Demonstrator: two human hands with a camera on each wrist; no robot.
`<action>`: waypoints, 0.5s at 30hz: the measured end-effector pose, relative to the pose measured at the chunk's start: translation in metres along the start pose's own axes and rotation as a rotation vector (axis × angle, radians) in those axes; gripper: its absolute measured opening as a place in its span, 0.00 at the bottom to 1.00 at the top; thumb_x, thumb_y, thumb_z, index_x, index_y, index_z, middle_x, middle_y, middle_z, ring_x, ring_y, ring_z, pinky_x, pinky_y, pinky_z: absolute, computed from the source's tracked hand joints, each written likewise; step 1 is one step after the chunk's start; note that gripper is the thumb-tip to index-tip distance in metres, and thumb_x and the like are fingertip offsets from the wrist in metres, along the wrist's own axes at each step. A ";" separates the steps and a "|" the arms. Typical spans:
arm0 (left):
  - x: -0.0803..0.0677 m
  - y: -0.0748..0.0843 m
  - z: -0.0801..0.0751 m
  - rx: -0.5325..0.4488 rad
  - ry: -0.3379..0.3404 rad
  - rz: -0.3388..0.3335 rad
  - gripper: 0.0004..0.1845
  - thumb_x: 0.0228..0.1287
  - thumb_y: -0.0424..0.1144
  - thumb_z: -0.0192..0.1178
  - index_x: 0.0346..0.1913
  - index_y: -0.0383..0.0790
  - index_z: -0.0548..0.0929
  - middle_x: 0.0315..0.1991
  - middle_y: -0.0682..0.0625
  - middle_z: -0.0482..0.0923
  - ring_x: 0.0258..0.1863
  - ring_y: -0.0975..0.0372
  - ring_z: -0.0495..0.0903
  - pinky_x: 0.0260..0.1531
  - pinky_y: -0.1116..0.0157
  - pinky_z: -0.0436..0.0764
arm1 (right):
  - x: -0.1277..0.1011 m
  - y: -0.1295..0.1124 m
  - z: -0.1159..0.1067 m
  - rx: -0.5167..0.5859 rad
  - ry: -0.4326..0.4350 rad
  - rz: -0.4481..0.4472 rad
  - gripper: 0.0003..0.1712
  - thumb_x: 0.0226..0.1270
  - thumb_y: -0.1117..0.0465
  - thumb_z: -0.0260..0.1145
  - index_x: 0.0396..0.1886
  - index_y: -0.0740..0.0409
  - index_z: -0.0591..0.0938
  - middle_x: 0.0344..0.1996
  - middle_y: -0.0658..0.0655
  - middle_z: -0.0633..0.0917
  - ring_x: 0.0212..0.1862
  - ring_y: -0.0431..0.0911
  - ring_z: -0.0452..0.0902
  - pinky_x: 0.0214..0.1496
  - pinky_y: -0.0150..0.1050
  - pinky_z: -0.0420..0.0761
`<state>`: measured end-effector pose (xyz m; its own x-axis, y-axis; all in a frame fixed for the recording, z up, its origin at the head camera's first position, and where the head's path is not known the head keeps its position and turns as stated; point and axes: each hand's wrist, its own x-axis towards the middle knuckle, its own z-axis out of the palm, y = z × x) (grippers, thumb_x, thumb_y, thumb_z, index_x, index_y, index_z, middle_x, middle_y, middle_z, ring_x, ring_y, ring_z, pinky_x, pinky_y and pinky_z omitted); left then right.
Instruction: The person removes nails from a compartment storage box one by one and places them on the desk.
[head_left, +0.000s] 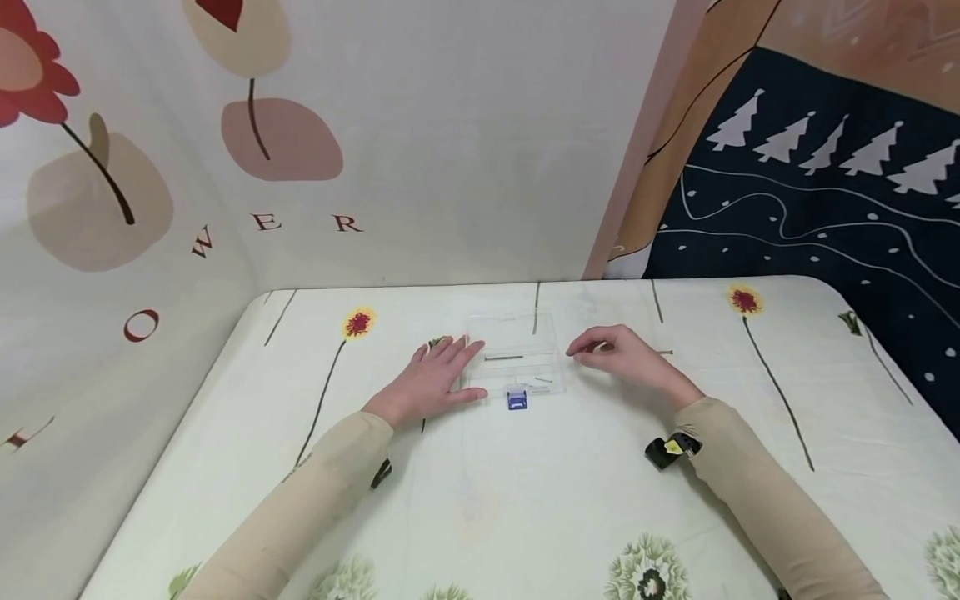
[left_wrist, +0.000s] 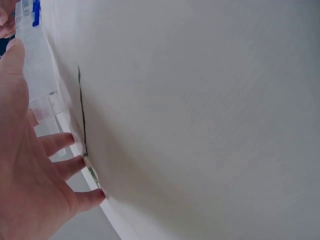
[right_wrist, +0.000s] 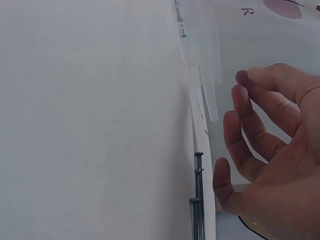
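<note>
Clear plastic box (head_left: 517, 354) is sitting on the flowered tablecloth (head_left: 525, 492) near the middle of the table, between the two hands, with a small blue latch (head_left: 517, 401) at its near edge. Going from the left, red letters on the wall hanging (head_left: 150, 167) are reading "O", "W", "E", "R"; no brand or label is showing on the box itself. The left hand (head_left: 433, 380) is lying flat on the cloth with fingers spread and straight, its fingertips touching the box's left side and gripping nothing; the left wrist view is showing the same spread fingers (left_wrist: 60, 142) against the cloth beside the box's clear compartments (left_wrist: 42, 107). Inside the box a long thin nail (head_left: 503, 357) is lying crosswise, with a shorter one (head_left: 543, 380) nearer the latch. The right hand (head_left: 622, 357) is hovering just right of the box, fingers loosely curled, holding nothing. More nails (right_wrist: 197, 200) are lying on the cloth beside that hand in the right wrist view. Farther right, a dark hanging with white trees (head_left: 825, 183) is covering the wall.
</note>
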<state>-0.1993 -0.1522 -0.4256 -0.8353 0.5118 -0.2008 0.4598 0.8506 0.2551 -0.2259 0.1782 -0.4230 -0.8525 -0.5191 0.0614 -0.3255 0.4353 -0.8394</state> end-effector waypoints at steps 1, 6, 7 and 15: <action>0.000 0.000 0.000 0.002 0.000 -0.001 0.45 0.65 0.68 0.48 0.78 0.48 0.50 0.75 0.42 0.49 0.74 0.46 0.46 0.67 0.40 0.45 | 0.001 -0.001 0.001 0.002 -0.003 -0.004 0.09 0.67 0.69 0.63 0.43 0.62 0.86 0.39 0.53 0.86 0.42 0.45 0.76 0.48 0.42 0.73; -0.001 -0.001 0.002 0.002 0.008 -0.003 0.45 0.66 0.68 0.48 0.78 0.49 0.49 0.76 0.43 0.49 0.74 0.47 0.45 0.67 0.40 0.44 | 0.004 -0.004 0.007 0.014 -0.012 -0.025 0.09 0.66 0.69 0.63 0.44 0.61 0.86 0.39 0.54 0.86 0.42 0.45 0.76 0.48 0.44 0.72; 0.000 0.000 0.002 0.002 0.009 -0.003 0.45 0.66 0.68 0.48 0.78 0.49 0.49 0.76 0.43 0.48 0.74 0.47 0.45 0.67 0.40 0.44 | 0.005 -0.005 0.008 0.014 -0.013 -0.029 0.10 0.67 0.69 0.63 0.44 0.62 0.86 0.39 0.54 0.86 0.42 0.46 0.76 0.48 0.44 0.72; 0.000 0.000 0.002 0.010 0.013 -0.002 0.44 0.67 0.67 0.47 0.78 0.50 0.48 0.76 0.43 0.48 0.74 0.47 0.45 0.67 0.41 0.45 | 0.013 -0.016 0.017 0.035 -0.008 -0.033 0.10 0.68 0.67 0.62 0.45 0.60 0.86 0.40 0.56 0.85 0.43 0.47 0.75 0.49 0.46 0.71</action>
<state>-0.1981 -0.1517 -0.4275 -0.8401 0.5085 -0.1886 0.4612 0.8528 0.2450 -0.2253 0.1521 -0.4181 -0.8382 -0.5387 0.0850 -0.3387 0.3922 -0.8553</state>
